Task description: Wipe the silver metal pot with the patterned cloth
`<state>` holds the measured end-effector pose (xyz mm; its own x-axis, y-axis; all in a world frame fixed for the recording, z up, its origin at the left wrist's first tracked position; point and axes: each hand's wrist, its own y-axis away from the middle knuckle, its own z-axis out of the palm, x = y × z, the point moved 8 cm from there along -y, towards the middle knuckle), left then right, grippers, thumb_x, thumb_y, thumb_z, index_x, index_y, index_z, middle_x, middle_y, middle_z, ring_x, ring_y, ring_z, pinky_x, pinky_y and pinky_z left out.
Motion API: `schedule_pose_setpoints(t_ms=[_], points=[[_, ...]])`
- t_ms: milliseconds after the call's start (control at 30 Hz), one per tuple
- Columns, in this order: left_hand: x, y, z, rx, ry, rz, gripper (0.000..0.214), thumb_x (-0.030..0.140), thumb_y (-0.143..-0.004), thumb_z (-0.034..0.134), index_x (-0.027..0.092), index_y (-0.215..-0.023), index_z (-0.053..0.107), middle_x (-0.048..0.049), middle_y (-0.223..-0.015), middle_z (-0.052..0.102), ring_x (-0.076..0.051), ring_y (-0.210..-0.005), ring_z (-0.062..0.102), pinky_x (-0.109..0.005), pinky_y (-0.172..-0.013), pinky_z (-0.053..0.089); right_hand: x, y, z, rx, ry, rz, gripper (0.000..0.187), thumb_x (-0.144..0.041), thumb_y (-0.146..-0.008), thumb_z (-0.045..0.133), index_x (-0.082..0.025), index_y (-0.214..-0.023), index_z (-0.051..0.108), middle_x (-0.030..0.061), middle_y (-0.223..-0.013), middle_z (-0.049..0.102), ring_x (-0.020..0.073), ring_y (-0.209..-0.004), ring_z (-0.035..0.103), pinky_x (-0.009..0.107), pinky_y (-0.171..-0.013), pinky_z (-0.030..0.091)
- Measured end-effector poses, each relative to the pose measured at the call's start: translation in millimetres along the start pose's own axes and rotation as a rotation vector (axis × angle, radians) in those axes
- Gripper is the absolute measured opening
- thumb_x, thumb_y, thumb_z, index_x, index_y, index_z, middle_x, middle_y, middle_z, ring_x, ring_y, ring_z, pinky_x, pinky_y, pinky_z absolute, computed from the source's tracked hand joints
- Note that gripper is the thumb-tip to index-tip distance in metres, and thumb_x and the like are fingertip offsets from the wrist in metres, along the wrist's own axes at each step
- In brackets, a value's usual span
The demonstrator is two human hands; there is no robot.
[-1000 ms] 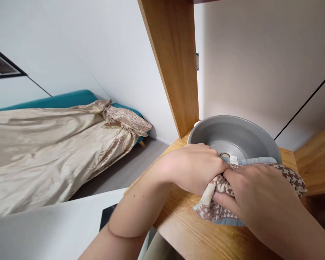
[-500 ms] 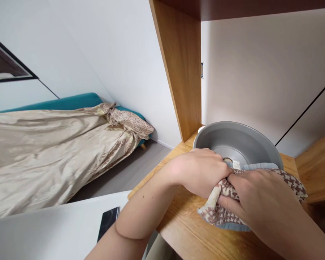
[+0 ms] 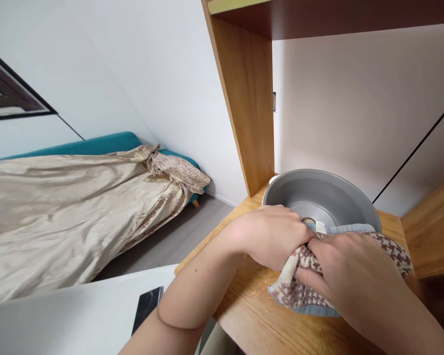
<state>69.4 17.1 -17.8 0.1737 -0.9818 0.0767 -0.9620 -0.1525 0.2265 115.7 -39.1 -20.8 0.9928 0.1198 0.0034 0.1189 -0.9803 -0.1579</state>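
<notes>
plainly, the left hand (image 3: 276, 234) and the right hand (image 3: 350, 266) meet side by side, both clamped on the patterned cloth (image 3: 305, 293). its long axis slants from lower left, above the wooden tabletop (image 3: 249, 296), up to the right across the near side of the grey basin (image 3: 350, 195); the right hand covers its middle, and the left's fingertips are hidden.

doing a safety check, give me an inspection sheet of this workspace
Surface: light-brown wood-grain tabletop; a round grey basin stands on it
Things in hand: brown-and-cream patterned cloth with pale blue edging, bunched, overlapping the basin's near side in view
Clutter: flat black rectangular object on a glossy white surface
Hands: left hand and right hand both grip the cloth
Cables: nothing seen
Surroundings: brown wooden upright panel; teal sofa under a beige patterned cover
</notes>
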Motion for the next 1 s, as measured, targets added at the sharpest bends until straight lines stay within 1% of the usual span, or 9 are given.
schedule_pose_setpoints(t_ms=[133,267,367,467,667,867,1000], points=[[0.0,0.2,-0.4,0.008,0.005,0.004,0.021,0.043,-0.085,0.069,0.022,-0.08,0.066,-0.0032,-0.074,0.073,-0.02,-0.06,0.063,-0.032,-0.05,0.035,-1.0,1.3,-1.2,0.024,-0.002,-0.017,0.031,-0.039,-0.094,0.059,-0.026,-0.066,0.064,0.0034,-0.061,0.066,0.0263,-0.057,0.06,0.037,-0.06,0.021],[1.3,0.5,-1.5,0.024,0.012,0.02,0.025,0.045,-0.085,0.069,0.021,-0.081,0.066,-0.0035,-0.075,0.073,-0.021,-0.062,0.065,-0.034,-0.051,0.035,0.2,1.3,-0.1,0.009,0.004,-0.006,0.03,-0.039,-0.094,0.059,-0.026,-0.067,0.065,0.004,-0.062,0.067,0.0269,-0.058,0.061,0.037,-0.06,0.02],[1.3,0.6,-1.0,0.015,0.003,0.016,0.022,0.043,-0.085,0.07,0.021,-0.081,0.065,-0.003,-0.076,0.074,-0.02,-0.063,0.065,-0.033,-0.052,0.036,0.4,0.6,-0.1,0.008,-0.003,-0.002,0.031,-0.037,-0.095,0.057,-0.026,-0.067,0.064,0.0034,-0.063,0.067,0.0269,-0.059,0.061,0.037,-0.06,0.02],[1.3,0.6,-1.0,0.014,-0.004,0.012,0.018,0.039,-0.083,0.071,0.022,-0.082,0.066,-0.0028,-0.077,0.074,-0.019,-0.063,0.064,-0.033,-0.052,0.035,-0.2,0.0,-1.1,0.03,-0.006,-0.011,0.031,-0.036,-0.095,0.058,-0.026,-0.065,0.062,0.0028,-0.061,0.066,0.0262,-0.057,0.06,0.037,-0.06,0.018],[2.0,0.5,-0.8,0.019,0.002,0.022,0.023,0.044,-0.086,0.068,0.021,-0.081,0.066,-0.0034,-0.076,0.074,-0.019,-0.062,0.063,-0.033,-0.052,0.034,-0.8,2.0,-2.5,0.054,-0.004,-0.024,0.032,-0.037,-0.094,0.058,-0.026,-0.064,0.061,0.0027,-0.059,0.065,0.0245,-0.054,0.058,0.036,-0.059,0.018],[1.5,0.5,-0.4,0.015,-0.003,0.021,0.022,0.043,-0.086,0.069,0.021,-0.082,0.067,-0.0034,-0.076,0.074,-0.019,-0.062,0.063,-0.032,-0.052,0.035,-1.9,2.8,-5.1,0.103,-0.002,-0.039,0.032,-0.033,-0.093,0.058,-0.026,-0.062,0.06,0.002,-0.057,0.064,0.0247,-0.053,0.057,0.037,-0.059,0.018],[1.1,0.3,0.1,0.01,-0.004,0.014,0.024,0.045,-0.085,0.069,0.022,-0.082,0.066,-0.0028,-0.077,0.074,-0.019,-0.062,0.064,-0.032,-0.051,0.034,-2.3,-0.2,-3.0,0.068,-0.001,-0.051,0.032,-0.036,-0.094,0.058,-0.027,-0.062,0.06,0.0018,-0.057,0.064,0.0247,-0.051,0.056,0.037,-0.057,0.017]])
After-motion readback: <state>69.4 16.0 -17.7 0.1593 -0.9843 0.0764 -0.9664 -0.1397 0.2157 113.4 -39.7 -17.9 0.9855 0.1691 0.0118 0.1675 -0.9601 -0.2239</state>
